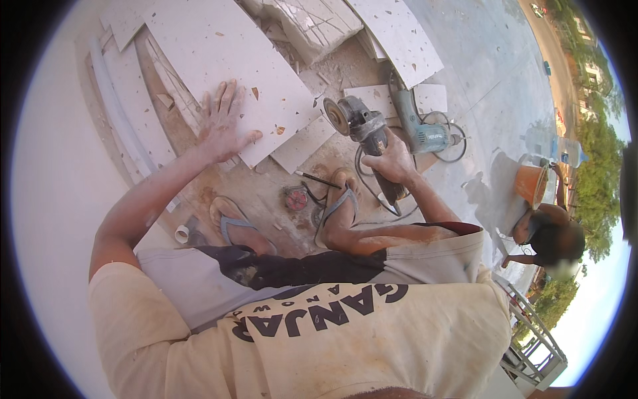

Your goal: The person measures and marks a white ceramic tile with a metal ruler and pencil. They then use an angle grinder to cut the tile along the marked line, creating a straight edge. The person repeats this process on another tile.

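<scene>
The right grip (395, 159) is clamped around the body of one angle grinder (372, 135), right of centre in the frame; its single disc (336, 117) extends beyond the grip toward the upper left. The left grip (224, 126), fingers apart, lies palm down on one large white board (199, 56), upper left of centre. One teal power tool (432, 137) lies just right of the grinder. Below centre: two sandals (238, 222), one on each foot, and one red round object (295, 199) between them. Far right: one orange bucket (531, 183) and one co-worker (558, 234).
</scene>
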Available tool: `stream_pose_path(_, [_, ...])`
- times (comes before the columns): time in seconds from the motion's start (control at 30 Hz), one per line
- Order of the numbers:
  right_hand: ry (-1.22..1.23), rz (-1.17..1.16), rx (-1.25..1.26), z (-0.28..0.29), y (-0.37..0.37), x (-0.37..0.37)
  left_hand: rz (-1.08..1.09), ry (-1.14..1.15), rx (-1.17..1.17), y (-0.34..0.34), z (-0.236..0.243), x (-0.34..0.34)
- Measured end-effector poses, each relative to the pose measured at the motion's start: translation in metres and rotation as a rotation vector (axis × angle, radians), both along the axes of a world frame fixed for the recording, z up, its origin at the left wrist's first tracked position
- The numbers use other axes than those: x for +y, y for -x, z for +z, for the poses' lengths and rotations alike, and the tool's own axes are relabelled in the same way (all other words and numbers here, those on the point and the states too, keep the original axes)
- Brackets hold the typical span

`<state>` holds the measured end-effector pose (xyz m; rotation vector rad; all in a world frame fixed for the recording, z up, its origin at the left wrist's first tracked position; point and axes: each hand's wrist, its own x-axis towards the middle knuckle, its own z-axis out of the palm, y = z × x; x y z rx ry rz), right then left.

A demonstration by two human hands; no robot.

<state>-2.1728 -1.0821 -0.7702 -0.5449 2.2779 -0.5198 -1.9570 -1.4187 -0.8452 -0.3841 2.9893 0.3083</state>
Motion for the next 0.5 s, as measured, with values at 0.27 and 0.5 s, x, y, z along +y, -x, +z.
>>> stream_pose_path(0.27, [-0.051, 0.031, 0.027, -0.0044, 0.0005, 0.0016, -0.040, 0.042, -0.028, 0.0027, -0.0079, -0.0032])
stream_pose_path(0.5, [-0.062, 0.028, -0.010, -0.0023, 0.0023, -0.0011, -0.048, 0.053, -0.009, 0.0014, -0.0107, -0.0043])
